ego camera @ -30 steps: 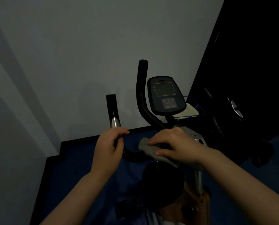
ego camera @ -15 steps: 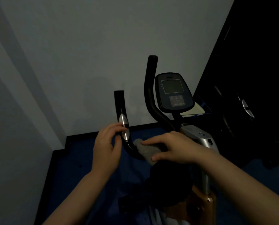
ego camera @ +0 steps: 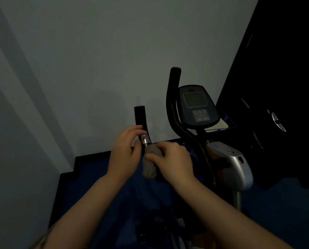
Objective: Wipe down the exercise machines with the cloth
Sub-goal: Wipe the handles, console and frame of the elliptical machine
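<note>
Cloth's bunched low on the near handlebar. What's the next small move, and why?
Probably slide the cloth up over the metal band onto the black grip: the right hand holds it just below, the left hand steadies the bar.

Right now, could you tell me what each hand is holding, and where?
The right hand grips the grey cloth near its top. The left hand curls around the left handlebar at its metal band.

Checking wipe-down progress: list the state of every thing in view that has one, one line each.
cloth: bunched, pressed against the left handlebar below its metal sensor.
right hand: grips the cloth.
left hand: curled round the left handlebar at the metal sensor.
right handlebar: untouched, upright.
console: screen dark.
</note>
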Available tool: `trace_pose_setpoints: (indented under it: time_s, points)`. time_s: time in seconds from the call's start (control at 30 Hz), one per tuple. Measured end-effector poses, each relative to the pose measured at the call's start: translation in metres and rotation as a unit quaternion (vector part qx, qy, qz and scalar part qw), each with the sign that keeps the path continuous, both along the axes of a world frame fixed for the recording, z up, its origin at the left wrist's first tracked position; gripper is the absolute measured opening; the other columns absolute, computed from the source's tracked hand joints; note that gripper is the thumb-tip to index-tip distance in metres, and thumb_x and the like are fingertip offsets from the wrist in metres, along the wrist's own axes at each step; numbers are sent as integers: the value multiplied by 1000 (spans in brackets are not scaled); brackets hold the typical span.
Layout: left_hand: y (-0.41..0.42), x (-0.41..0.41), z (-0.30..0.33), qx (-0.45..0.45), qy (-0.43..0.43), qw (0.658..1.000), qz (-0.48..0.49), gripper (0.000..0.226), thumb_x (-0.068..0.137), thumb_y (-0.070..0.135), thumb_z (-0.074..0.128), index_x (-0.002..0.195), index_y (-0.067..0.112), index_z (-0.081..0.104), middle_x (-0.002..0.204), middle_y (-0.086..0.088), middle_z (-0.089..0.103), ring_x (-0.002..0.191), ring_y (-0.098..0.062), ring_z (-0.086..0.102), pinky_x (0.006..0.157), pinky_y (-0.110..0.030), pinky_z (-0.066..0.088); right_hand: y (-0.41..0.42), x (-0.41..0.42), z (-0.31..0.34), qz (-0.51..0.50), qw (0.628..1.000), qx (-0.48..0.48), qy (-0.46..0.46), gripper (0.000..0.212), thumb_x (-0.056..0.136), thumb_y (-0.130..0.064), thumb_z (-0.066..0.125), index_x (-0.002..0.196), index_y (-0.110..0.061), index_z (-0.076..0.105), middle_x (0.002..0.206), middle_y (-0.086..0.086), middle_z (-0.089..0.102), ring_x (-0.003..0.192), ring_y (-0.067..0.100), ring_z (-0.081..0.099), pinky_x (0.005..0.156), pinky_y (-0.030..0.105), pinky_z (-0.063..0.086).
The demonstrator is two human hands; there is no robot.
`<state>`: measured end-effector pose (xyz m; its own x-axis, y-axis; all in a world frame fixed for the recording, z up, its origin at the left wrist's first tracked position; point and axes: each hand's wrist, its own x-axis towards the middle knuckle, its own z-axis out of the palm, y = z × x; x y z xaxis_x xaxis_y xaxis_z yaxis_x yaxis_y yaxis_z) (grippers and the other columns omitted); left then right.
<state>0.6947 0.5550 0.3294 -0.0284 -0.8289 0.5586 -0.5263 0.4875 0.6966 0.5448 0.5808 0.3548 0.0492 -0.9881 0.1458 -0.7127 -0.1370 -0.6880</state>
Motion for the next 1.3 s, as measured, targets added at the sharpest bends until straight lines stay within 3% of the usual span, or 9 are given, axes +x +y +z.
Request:
trace_pose_setpoints:
  time_s: [0.07, 0.2, 0.3, 0.4, 0.5, 0.67, 0.9, 1.07, 1.3]
  points:
    - [-8, 3, 8, -5, -11, 1000, -9, 29, 91, 4, 45, 110, 17, 63, 124, 6, 55, 115, 2, 46, 97, -2, 29, -4, 4, 1, -16, 998, 1, -68, 30, 84, -37, 72, 111, -23, 70, 100, -6, 72, 86, 3, 65, 71, 14, 51]
    - [-26, 16, 23, -34, -46, 998, -7, 31, 91, -4, 47, 110, 13, 64, 125, 0, 56, 116, -6, 49, 97, -2, 29, -2, 10, 4, 1, 1000, -12, 4, 27, 87, -39, 67, 107, -22, 70, 96, -6, 71, 76, -1, 58, 57, 4, 41]
    - [-44, 19, 33, -54, -81, 995, -6, 33, 86, 1, 45, 111, 11, 64, 122, -3, 58, 115, -15, 51, 98, -6, 30, -33, 23, 21, -22, 998, -44, -43, 29, 87, -35, 69, 111, -19, 69, 100, -3, 71, 83, 4, 61, 69, 17, 49]
    - [-55, 22, 40, -60, -82, 995, -7, 42, 82, -4, 41, 115, 11, 62, 118, -3, 59, 112, -17, 53, 96, -11, 34, -52, 43, 21, -77, 974, -74, -199, 42, 85, -32, 72, 125, -20, 63, 109, -2, 70, 92, 4, 63, 83, 25, 55]
    - [-61, 29, 39, -37, -64, 997, -7, 51, 85, -15, 38, 123, 13, 59, 119, 4, 54, 110, -7, 49, 93, -3, 31, -50, 61, 5, -103, 968, -80, -214, 56, 87, -36, 69, 139, -22, 51, 121, -3, 65, 106, 7, 60, 93, 27, 51]
    - [-68, 35, 34, 3, -59, 998, -31, 53, 88, -16, 37, 131, 9, 55, 127, -3, 55, 110, 0, 45, 90, 5, 26, -80, 62, 27, -82, 951, -100, -282, 40, 92, -32, 65, 131, -24, 59, 113, -6, 69, 98, 1, 62, 89, 20, 52]
    - [-62, 31, 30, 8, -21, 998, -59, 52, 91, -14, 37, 134, 11, 52, 129, 4, 50, 113, 4, 43, 98, 1, 28, -67, 46, 16, -53, 974, -73, -208, 16, 92, -27, 65, 107, -26, 69, 86, -9, 69, 83, 6, 66, 73, 22, 55]
    - [-55, 29, 22, 55, 31, 994, -89, 53, 97, -6, 37, 144, 18, 41, 148, 0, 43, 133, -7, 40, 114, -26, 30, -76, 56, 21, -56, 959, -95, -261, 21, 91, -26, 66, 112, -29, 67, 89, -13, 68, 85, -3, 64, 76, 15, 53]
    - [-43, 21, 17, 75, 53, 992, -90, 55, 99, -5, 34, 147, 22, 30, 151, 10, 29, 137, 3, 26, 109, -3, 16, -79, 45, 16, -64, 966, -46, -248, 18, 88, -25, 69, 105, -19, 72, 88, -4, 71, 83, 7, 67, 73, 23, 53]
